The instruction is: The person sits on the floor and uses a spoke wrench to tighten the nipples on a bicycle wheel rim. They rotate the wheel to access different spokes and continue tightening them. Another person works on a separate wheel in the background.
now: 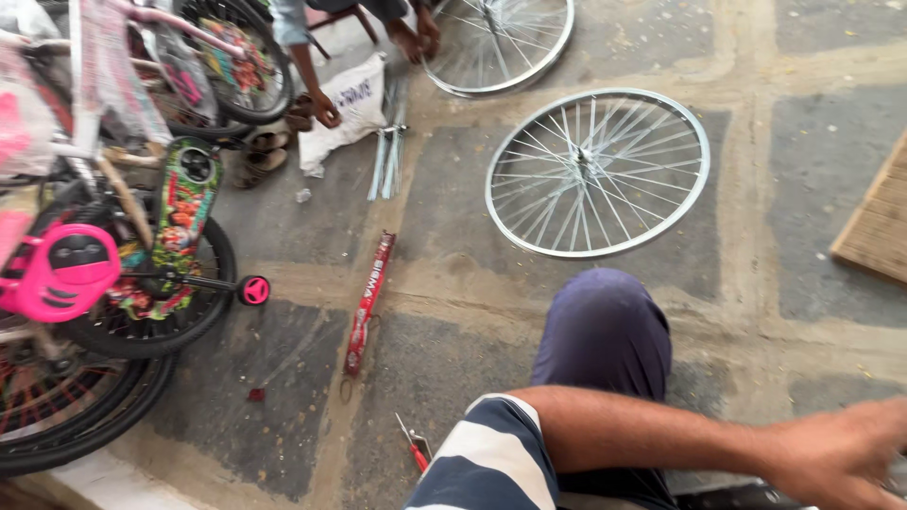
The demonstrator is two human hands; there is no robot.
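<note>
A bare forearm in a blue-and-white striped sleeve reaches across my lap to the right. It looks like my left arm. My left hand (841, 458) is at the lower right corner, blurred and cut off by the frame edge, so its grip is unclear. My knee in purple cloth (605, 331) lies just beyond the arm. A silver spoked wheel rim (597, 172) lies flat on the stone floor ahead of the knee. My right hand is out of view.
Another person at the top holds a second rim (496, 42), with a white sack (345, 109) and a bundle of spokes (387, 151) beside them. A long red box (368, 302) and a red-handled tool (416, 451) lie on the floor. Children's bicycles (113, 264) crowd the left; a wooden board (879, 227) is at the right.
</note>
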